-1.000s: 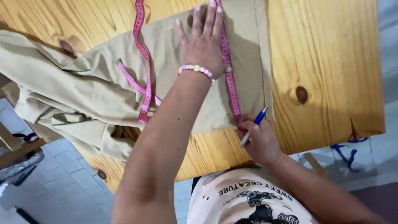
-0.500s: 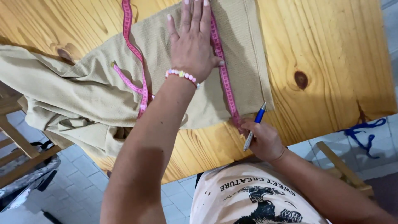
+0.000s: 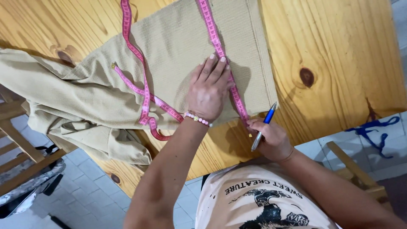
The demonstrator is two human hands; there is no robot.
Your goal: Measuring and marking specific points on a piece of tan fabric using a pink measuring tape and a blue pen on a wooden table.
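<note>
Soft, limp tan cloth (image 3: 178,46) likely shifts easily, so the flat, open left hand (image 3: 209,87) pins the pink tape measure (image 3: 220,55) near the surface's (image 3: 339,51) near edge, while the right hand (image 3: 271,138) grips a blue pen (image 3: 263,126) and the tape's end.

The tape (image 3: 220,51) is cut off by the top edge. Part of the cloth (image 3: 178,46) is hidden under the left hand (image 3: 210,89).

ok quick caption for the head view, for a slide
Left hand presses a pink tape measure flat on beige fabric while the right hand, holding a blue pen, pins the tape's end on a wooden table.
</note>
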